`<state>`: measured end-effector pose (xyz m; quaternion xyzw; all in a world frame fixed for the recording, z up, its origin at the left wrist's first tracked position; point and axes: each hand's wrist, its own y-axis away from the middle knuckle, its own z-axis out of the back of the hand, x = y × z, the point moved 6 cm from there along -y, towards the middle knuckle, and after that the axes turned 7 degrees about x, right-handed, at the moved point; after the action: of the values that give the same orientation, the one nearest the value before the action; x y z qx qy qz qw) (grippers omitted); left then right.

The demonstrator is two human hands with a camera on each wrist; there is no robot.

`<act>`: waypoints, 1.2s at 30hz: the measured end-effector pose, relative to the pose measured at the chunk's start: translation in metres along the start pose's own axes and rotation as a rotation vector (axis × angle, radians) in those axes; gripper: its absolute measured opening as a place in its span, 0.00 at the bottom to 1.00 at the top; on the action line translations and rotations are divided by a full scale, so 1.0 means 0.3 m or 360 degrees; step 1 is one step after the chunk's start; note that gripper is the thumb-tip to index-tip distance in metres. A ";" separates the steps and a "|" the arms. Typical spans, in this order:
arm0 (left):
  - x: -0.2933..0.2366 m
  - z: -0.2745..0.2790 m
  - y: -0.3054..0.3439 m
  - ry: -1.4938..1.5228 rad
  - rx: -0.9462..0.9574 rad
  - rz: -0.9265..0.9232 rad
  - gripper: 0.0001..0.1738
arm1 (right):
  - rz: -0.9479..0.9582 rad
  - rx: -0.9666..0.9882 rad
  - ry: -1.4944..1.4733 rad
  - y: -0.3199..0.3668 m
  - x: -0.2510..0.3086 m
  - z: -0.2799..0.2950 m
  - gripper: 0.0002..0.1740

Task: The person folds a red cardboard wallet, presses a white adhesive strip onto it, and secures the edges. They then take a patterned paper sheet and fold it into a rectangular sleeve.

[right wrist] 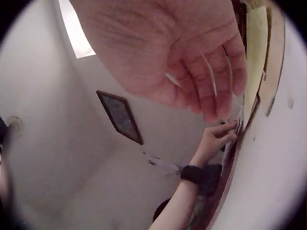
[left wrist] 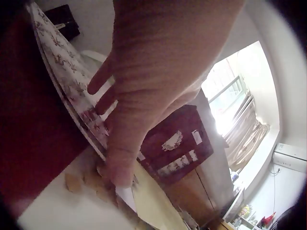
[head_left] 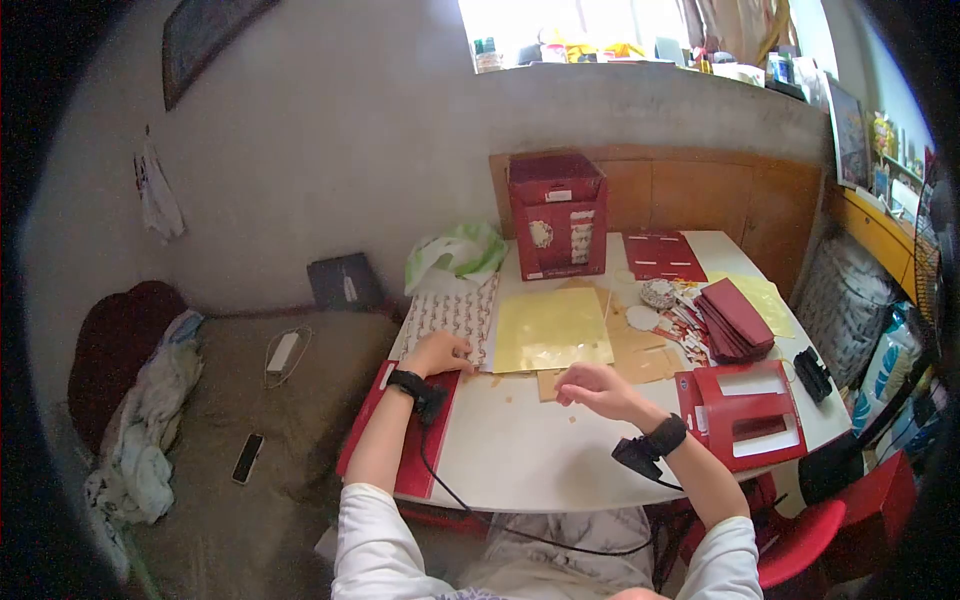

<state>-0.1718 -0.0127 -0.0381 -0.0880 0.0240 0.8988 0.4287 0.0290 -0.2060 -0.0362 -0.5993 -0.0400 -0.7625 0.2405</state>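
My left hand [head_left: 440, 355] rests at the near right corner of a sheet printed with rows of small figures [head_left: 450, 312]. In the left wrist view the fingers of that hand [left wrist: 148, 81] spread over the printed sheet [left wrist: 72, 62], with the thumb pointing down near its edge. To the right lies a yellow sheet [head_left: 552, 328], on top of brown cardboard [head_left: 645, 362]. Over the near edge of the cardboard is my right hand [head_left: 600, 390], holding nothing. Its fingers [right wrist: 206, 81] bend loosely in the right wrist view.
A tall dark red box [head_left: 557, 225] stands at the back. On the right are a stack of dark red folded pieces [head_left: 735, 320], small loose pieces [head_left: 690, 315] and a red cut-out panel [head_left: 745, 410]. A red panel [head_left: 400, 440] lies at the left edge, a plastic bag [head_left: 455, 255] behind.
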 end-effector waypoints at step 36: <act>-0.465 0.124 0.043 0.2855 -0.1126 -0.0547 0.05 | 0.0625 -0.1169 -0.0456 0.156 0.087 0.295 0.17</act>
<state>-0.1009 -0.1235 0.0231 -0.8644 0.0570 0.3790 0.3253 0.1232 -0.2245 0.0022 -0.7408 0.3155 -0.5752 0.1441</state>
